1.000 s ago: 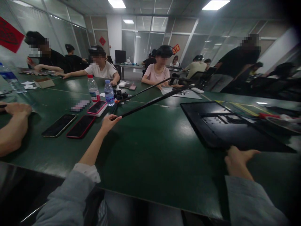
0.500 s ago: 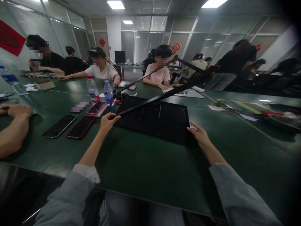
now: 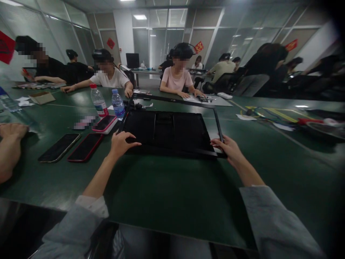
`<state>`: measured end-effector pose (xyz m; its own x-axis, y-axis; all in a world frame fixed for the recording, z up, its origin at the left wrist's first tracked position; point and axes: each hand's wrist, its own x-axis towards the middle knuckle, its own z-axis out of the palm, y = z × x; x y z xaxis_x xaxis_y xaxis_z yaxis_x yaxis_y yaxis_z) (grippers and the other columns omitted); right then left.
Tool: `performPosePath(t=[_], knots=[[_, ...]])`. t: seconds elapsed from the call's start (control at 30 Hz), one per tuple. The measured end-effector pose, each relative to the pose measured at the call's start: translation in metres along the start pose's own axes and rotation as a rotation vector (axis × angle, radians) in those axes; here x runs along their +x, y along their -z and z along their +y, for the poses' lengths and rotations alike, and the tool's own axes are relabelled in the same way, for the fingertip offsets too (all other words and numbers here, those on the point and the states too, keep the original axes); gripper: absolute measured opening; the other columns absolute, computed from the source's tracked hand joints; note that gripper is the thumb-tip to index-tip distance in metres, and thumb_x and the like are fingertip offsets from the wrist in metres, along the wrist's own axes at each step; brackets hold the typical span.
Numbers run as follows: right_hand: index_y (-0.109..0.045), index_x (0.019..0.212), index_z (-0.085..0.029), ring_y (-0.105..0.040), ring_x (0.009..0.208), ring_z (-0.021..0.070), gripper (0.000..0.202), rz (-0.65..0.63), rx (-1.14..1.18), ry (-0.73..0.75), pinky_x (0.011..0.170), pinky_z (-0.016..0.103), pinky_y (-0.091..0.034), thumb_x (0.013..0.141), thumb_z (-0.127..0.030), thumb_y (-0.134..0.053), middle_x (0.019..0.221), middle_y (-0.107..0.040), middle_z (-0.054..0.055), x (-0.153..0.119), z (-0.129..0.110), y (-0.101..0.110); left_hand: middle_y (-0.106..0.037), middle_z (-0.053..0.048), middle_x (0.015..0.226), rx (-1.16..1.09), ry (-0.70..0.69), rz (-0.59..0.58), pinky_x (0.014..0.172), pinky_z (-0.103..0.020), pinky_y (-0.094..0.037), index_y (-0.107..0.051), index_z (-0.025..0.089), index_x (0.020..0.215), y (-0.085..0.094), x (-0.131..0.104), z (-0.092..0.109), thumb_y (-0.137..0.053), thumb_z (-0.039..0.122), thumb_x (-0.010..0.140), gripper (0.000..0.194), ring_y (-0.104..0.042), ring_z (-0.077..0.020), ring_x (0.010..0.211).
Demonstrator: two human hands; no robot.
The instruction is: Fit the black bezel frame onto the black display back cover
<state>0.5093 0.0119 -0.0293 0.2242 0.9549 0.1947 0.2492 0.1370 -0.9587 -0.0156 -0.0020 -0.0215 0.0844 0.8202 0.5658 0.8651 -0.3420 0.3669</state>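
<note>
1. Fingers clamped on black frame: left hand at left end of panel, right hand at right end.
2. Black frame held over panel.
3. Phones, bottles left of panel.

On the green counter, the left hand pinches the near left corner of a black frame, and the right hand holds its right side near the front corner. The tilted frame stands over a black panel. Toward the counter's left end lie three phones, beside two bottles; another person's forearm rests there. People wearing headsets sit along the far edge.
</note>
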Motion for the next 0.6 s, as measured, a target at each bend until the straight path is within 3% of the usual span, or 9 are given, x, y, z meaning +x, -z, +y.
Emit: performPosePath(t=[0.07, 0.2, 0.4, 0.6], knots=[[-0.061, 0.102, -0.024, -0.071, 0.083, 0.0244, 0.038, 0.098, -0.157, 0.126, 0.09, 0.048, -0.06, 0.08, -0.052, -0.073, 0.088, -0.073, 0.006, 0.0, 0.011, -0.01, -0.08, -0.005, 0.101, -0.009, 0.01, -0.062, 0.109, -0.049, -0.037, -0.076, 0.028, 0.093, 0.003, 0.0, -0.002, -0.086, 0.062, 0.073, 0.04, -0.07, -0.03, 0.103], [-0.064, 0.114, -0.022, -0.069, 0.105, 0.0286, 0.032, 0.218, -0.423, 0.3, 0.103, 0.051, -0.051, 0.092, -0.043, -0.054, 0.11, -0.074, 0.013, -0.007, 0.017, -0.025, -0.079, -0.005, 0.092, -0.05, 0.066, -0.236, 0.105, -0.048, -0.04, -0.077, 0.028, 0.086, 0.011, 0.0, -0.006, -0.085, 0.065, 0.07, 0.041, -0.072, -0.0316, 0.096], [-0.071, 0.118, -0.02, -0.067, 0.103, 0.0301, 0.039, 0.247, -0.545, 0.301, 0.099, 0.049, -0.052, 0.091, -0.04, -0.05, 0.112, -0.073, 0.014, -0.01, 0.021, -0.026, -0.079, -0.005, 0.092, -0.055, 0.079, -0.337, 0.116, -0.056, -0.025, -0.075, 0.028, 0.08, 0.015, -0.001, -0.002, -0.086, 0.065, 0.067, 0.04, -0.071, -0.0334, 0.099], [-0.071, 0.128, -0.017, -0.066, 0.113, 0.0324, 0.049, 0.204, -0.54, 0.276, 0.105, 0.052, -0.05, 0.089, -0.039, -0.051, 0.122, -0.072, 0.015, -0.006, 0.038, -0.024, -0.077, -0.004, 0.085, -0.078, 0.074, -0.405, 0.106, -0.048, -0.037, -0.077, 0.028, 0.077, 0.015, -0.002, -0.002, -0.084, 0.068, 0.068, 0.042, -0.072, -0.0307, 0.09]])
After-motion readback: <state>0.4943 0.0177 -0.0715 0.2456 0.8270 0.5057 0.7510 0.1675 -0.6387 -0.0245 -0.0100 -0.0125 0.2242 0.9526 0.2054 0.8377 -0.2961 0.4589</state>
